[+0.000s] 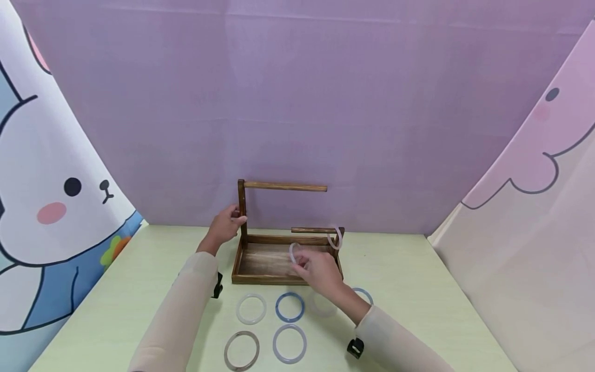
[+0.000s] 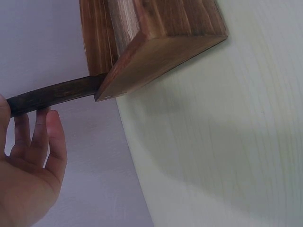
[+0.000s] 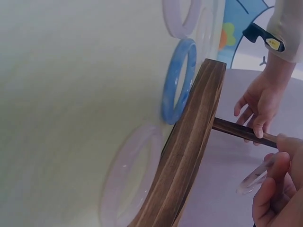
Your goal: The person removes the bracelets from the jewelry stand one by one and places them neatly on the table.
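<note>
A dark wooden stand point(image 1: 284, 257) has a tray base, a tall post with an upper bar and a shorter lower bar. My left hand point(image 1: 228, 223) grips the tall post point(image 2: 47, 97), fingers curled round it, as the right wrist view also shows. Over the tray, my right hand point(image 1: 321, 271) pinches a clear bangle point(image 1: 295, 253) between thumb and fingers point(image 3: 277, 184); the bangle point(image 3: 255, 177) stands just left of the lower bar's free end. A pale pink bangle point(image 1: 335, 238) hangs on the lower bar.
Several bangles lie on the green table point(image 1: 418, 289) in front of the tray: white point(image 1: 251, 308), blue point(image 1: 290, 307), a translucent one point(image 1: 323, 306), grey-brown point(image 1: 241, 350), pale blue point(image 1: 290, 343). Another blue one point(image 1: 364, 294) is half hidden by my right wrist. Cloth backdrops surround the table.
</note>
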`<state>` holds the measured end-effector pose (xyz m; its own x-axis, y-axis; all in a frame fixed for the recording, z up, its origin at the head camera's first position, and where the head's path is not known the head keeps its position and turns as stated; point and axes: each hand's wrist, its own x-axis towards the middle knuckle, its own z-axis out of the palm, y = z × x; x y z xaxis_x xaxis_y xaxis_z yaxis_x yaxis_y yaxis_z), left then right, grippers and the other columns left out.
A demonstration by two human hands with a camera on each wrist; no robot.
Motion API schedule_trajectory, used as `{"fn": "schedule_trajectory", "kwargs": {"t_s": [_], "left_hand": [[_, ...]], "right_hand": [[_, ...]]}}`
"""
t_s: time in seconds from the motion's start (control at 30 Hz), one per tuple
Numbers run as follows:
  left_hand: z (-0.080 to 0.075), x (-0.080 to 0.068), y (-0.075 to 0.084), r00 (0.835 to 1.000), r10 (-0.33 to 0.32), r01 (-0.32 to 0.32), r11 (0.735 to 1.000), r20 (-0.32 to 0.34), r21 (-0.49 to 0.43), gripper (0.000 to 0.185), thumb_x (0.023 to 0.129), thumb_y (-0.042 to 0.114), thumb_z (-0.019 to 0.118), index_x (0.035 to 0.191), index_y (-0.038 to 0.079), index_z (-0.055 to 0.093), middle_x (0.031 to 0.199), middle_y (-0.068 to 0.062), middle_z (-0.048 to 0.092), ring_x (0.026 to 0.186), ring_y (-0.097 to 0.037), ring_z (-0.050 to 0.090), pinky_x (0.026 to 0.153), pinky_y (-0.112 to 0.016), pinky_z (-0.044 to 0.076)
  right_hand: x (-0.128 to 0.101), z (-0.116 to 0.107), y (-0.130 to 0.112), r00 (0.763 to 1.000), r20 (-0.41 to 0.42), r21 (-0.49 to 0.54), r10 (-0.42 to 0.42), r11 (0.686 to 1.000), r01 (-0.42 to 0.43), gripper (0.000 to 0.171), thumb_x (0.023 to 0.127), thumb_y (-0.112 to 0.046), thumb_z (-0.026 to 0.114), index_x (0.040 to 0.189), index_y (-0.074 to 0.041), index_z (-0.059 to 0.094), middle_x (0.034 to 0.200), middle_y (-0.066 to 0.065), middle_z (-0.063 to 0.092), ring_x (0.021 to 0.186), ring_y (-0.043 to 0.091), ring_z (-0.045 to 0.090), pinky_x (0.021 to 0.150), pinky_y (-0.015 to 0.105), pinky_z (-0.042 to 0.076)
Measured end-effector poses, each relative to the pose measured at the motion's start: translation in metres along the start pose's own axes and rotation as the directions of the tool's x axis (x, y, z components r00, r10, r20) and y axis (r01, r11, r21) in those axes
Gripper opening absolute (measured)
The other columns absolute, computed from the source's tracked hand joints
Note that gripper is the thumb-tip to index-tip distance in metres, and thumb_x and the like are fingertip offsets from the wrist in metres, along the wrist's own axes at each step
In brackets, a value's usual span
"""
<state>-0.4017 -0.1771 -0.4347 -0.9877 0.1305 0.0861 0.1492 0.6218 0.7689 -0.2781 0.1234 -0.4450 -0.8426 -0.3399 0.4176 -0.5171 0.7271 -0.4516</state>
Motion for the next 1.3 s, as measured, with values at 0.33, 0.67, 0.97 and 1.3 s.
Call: {"fn": "schedule_trajectory", "kwargs": {"t_s": [0.33,0.67,0.97,1.3], "left_hand": [[0.000,0.002,0.001,1.000,-0.008,0.008,1.000,0.003,-0.016,0.044,0.109,0.032,0.051,0.146,0.010,0.045,0.150,-0.020,0.051,0.126,-0.041,0.060,0.086,-0.046,0.060],[0.001,0.002,0.002,1.000,-0.013,0.013,1.000,0.006,-0.025,0.039,0.108,0.031,0.052,0.140,0.009,0.049,0.147,-0.020,0.052,0.125,-0.040,0.060,0.085,-0.044,0.060],[-0.002,0.001,0.005,1.000,-0.023,0.024,1.000,0.015,-0.013,0.044,0.109,0.033,0.049,0.146,0.009,0.044,0.150,-0.020,0.050,0.123,-0.039,0.061,0.086,-0.045,0.059],[0.000,0.002,0.003,1.000,-0.019,0.019,1.000,0.002,-0.017,0.042,0.109,0.030,0.051,0.145,0.009,0.046,0.148,-0.021,0.052,0.123,-0.039,0.061,0.085,-0.043,0.060]], "right_hand": [[-0.015,-0.002,0.009,0.999,0.032,-0.044,-0.027,0.999,0.028,0.018,0.089,-0.029,0.080,0.103,-0.019,0.081,0.073,-0.009,0.073,0.056,-0.004,0.051,0.048,0.015,0.037],[-0.039,-0.001,0.020,0.994,0.068,-0.014,-0.090,0.996,0.091,0.025,0.084,-0.025,0.084,0.108,-0.017,0.081,0.075,-0.007,0.075,0.058,-0.008,0.051,0.050,0.012,0.041],[-0.061,-0.006,0.031,0.975,0.123,-0.006,-0.184,0.982,0.186,0.021,0.083,-0.024,0.085,0.103,-0.017,0.081,0.080,-0.006,0.077,0.067,-0.007,0.062,0.059,0.007,0.047],[-0.080,-0.011,0.041,0.955,0.155,-0.021,-0.254,0.965,0.260,0.022,0.080,-0.025,0.087,0.100,-0.021,0.082,0.081,-0.010,0.074,0.067,-0.007,0.057,0.060,0.006,0.041]]}}
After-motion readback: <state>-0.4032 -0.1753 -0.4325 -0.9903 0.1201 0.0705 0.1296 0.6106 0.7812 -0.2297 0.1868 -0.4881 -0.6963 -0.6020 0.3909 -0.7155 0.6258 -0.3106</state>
